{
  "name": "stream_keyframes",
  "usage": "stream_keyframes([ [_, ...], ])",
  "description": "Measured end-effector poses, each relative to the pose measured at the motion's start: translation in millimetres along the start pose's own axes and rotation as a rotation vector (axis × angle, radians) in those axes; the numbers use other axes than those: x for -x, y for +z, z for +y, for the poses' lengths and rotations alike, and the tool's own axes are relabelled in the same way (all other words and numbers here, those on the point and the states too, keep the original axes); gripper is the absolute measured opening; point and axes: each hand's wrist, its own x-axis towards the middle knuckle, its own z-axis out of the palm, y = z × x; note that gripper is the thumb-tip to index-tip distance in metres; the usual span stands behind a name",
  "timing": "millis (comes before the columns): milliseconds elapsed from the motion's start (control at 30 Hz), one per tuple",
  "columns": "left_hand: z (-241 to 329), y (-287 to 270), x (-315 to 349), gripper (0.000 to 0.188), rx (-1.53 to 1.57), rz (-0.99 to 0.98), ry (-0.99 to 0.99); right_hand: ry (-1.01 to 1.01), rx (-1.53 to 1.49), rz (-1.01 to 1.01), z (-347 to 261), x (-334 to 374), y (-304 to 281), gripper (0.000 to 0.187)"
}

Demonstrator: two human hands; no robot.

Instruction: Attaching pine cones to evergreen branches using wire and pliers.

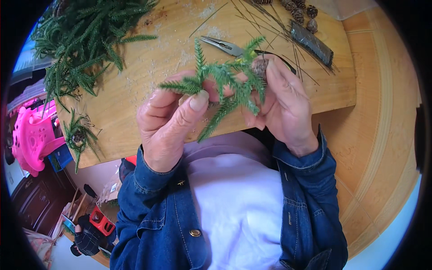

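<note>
Between my two hands, above the table's near edge, is a green artificial pine sprig (222, 74) with several short branches. My left hand (168, 117) pinches it at the left, thumb on top near the base of two small tips. A brown pine cone (259, 67) sits at the sprig's right end, held in the fingers of my right hand (288, 96). The right fingertips are partly hidden behind the greenery. Just beyond the hands lie needle-nose pliers (225, 46), their jaws pointing left and their handles partly covered by the sprig and my right hand.
A heap of green pine branches (85, 40) covers the table's (166, 58) far left. A finished-looking sprig with a cone (78, 136) lies at the left edge. Thin dark wires (261, 22), a dark packet (311, 43) and several pine cones (298, 15) lie far right. A pink plastic chair (33, 139) stands left.
</note>
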Motion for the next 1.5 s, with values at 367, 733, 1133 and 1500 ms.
stream_keyframes([
  [367, 3.5, -2.2, 1.6, 0.026, 0.015, 0.059, -0.005, -0.611, 0.892, 0.061, -5.7, 31.2, -10.9, 0.022],
  [733, -3.8, 3.6, 5.1, 0.026, -0.058, 0.062, 0.063, -0.484, 0.931, -0.034, -0.4, 35.7, 20.2, 0.023],
  [1133, -10.0, -2.6, 7.5, 0.023, -0.479, 0.031, 0.233, -0.316, 0.846, -0.026, 0.1, 30.2, 21.4, 0.021],
  [1500, -13.1, 1.5, 8.1, 0.026, -0.255, 0.089, 0.215, -0.151, 0.499, -0.027, 1.9, 26.9, 14.7, 0.012],
])
